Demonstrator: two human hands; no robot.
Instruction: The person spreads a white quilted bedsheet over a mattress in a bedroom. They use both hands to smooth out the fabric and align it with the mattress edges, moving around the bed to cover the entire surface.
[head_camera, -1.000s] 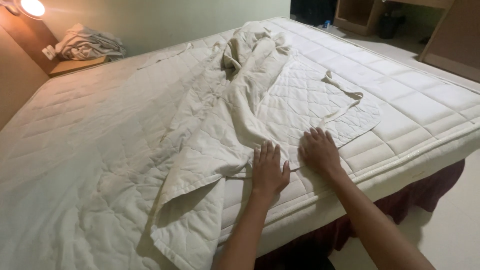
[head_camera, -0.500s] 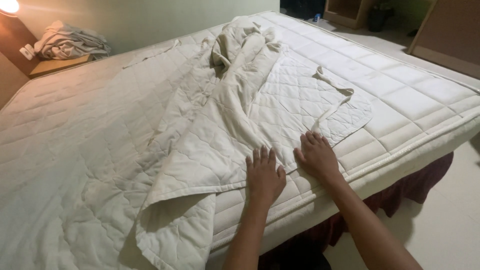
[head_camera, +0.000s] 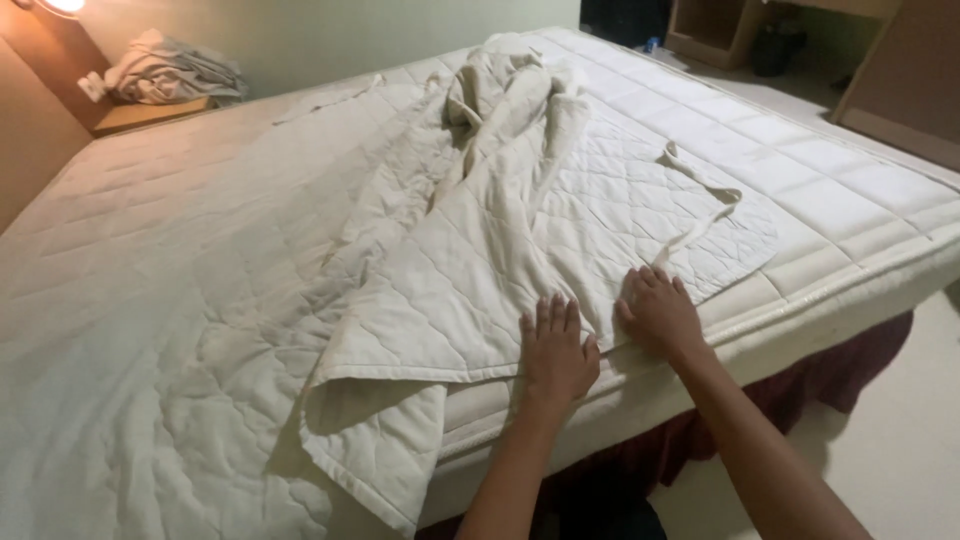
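Note:
A cream quilted mattress pad (head_camera: 470, 250) lies rumpled across a bare quilted mattress (head_camera: 830, 200), bunched toward the far end and folded over near the front edge. My left hand (head_camera: 556, 350) rests flat, fingers spread, on the pad's near edge. Beside it, my right hand (head_camera: 657, 310) presses flat on the same edge, close to the mattress side. Neither hand grips the cloth. An elastic corner strap (head_camera: 705, 200) of the pad loops loose to the right.
A bundle of grey linen (head_camera: 170, 72) sits on a wooden nightstand (head_camera: 150, 112) at the far left under a lit wall lamp (head_camera: 60, 6). Wooden shelving (head_camera: 715, 30) stands far right. A dark red bed skirt (head_camera: 800, 390) hangs below the mattress; pale floor (head_camera: 910, 440) lies right.
Both hands stay flat on the pad's near edge; the view has shifted slightly, showing the hands a little further right along the mattress edge.

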